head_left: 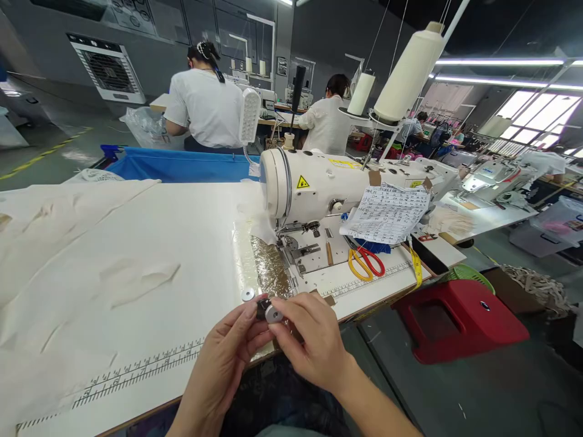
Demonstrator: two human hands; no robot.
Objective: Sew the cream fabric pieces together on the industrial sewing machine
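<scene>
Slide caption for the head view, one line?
Left hand holding a small dark part, right hand a silvery disc, before a white sewing machine.

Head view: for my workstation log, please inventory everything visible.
Table: one, white, foreground
Sewing machines: several, white, nearest on table
Large thread cones: two, cream, above machine
Paper: count unclear, white, against machine
Scissors: count unclear, yellow and red handles, below paper
Measuring tape: one, yellow, table right
Fabric: count unclear, cream, table's left
Cloth: one, blue, behind table
Stool: one, red, floor right
Air cooler: one, white, back left
Co-workers: at least three, nearest two in white, ahead
Discs: two, silvery, one held, one on table
Dark part: one, black, held
Left hand: one, bare, bottom centre
Right hand: one, bare, beside left
</scene>
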